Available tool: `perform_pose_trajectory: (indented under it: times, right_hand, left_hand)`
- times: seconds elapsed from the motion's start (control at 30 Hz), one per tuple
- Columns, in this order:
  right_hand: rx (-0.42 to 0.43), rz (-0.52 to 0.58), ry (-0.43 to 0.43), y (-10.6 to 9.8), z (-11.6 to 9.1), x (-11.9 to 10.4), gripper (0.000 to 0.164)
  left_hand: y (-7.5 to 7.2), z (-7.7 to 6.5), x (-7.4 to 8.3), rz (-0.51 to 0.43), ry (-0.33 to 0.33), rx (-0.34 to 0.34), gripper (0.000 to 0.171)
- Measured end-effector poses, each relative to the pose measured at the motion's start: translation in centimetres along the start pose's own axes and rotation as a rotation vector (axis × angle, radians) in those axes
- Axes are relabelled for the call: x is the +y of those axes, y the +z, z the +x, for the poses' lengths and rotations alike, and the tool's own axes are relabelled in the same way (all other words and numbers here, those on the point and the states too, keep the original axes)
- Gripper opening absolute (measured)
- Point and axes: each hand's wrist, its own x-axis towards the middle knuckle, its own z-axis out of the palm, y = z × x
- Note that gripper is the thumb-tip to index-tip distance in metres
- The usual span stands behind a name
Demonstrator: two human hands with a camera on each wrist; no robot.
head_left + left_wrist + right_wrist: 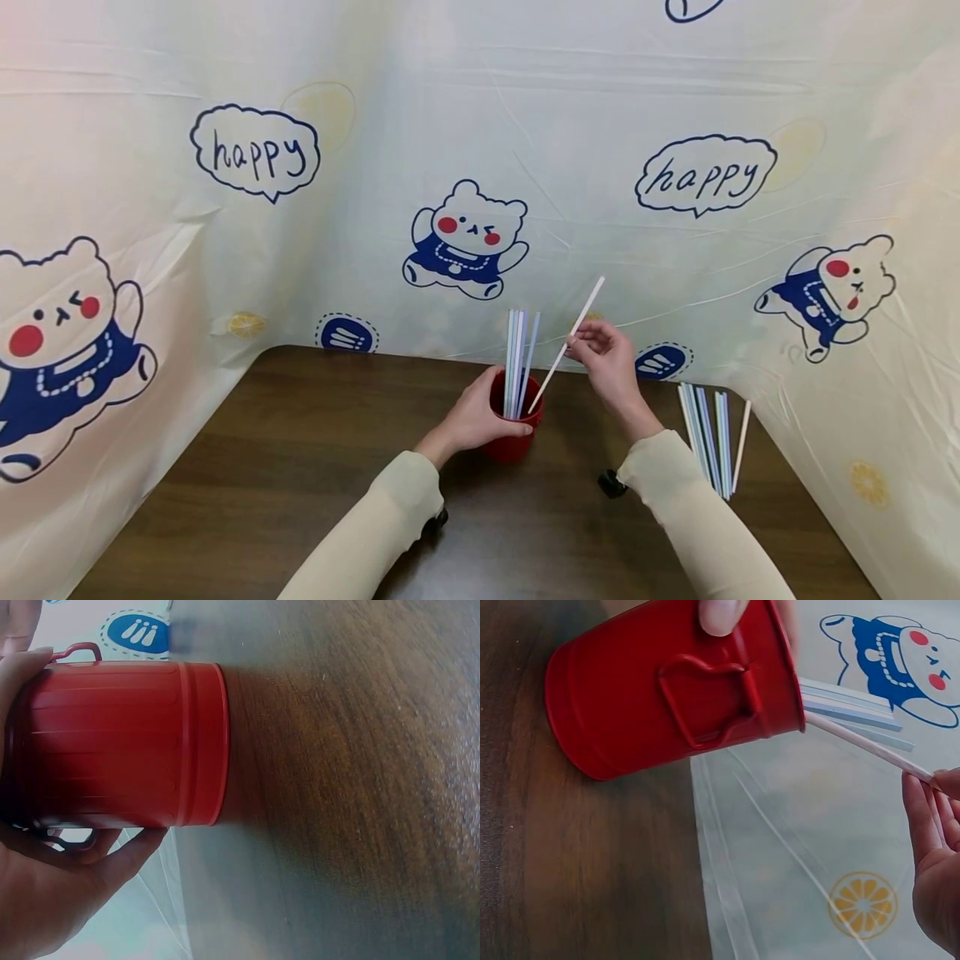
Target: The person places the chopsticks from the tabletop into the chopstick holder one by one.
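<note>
A red metal bucket [510, 448] with small wire side handles stands on the table. My left hand [480, 412] grips it round the near left side, thumb over the front near the rim. Several pale blue and white straws [516, 354] stand upright in the bucket. Between thumb and fingers, my right hand [609, 360] pinches a pale pink straw [567, 340], slanted, its lower end inside the bucket mouth. The right wrist view shows the pink straw [862, 744] entering at the rim beside the other straws. Its lower tip is hidden there by the bucket wall [630, 690].
More straws [705, 437], blue, white and dark, lie in a loose row at the table's right, with one pink straw [741, 446] at their side. Brown wood tabletop [300, 467] stretches to the left. A printed cloth [360, 250] hangs behind and at both sides.
</note>
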Motion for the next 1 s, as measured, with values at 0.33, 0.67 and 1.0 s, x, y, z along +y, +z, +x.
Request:
perform_pose_trajectory:
  times: [0.33,0.67,1.0]
  right_hand:
    - [-0.15,-0.165,0.008,0.8,-0.5,0.5,0.023]
    - [-0.21,-0.262,0.016,1.2,-1.0,1.8,0.024]
    - [-0.271,-0.407,-0.017,2.0,-1.5,2.7,0.022]
  left_hand:
    - [-0.1,0.1,0.1,0.0,-0.002,-0.007,0.087]
    - [0.0,0.0,-0.1,-0.007,-0.013,-0.017,0.087]
    - [0.0,0.1,0.0,-0.016,0.015,-0.008,0.088]
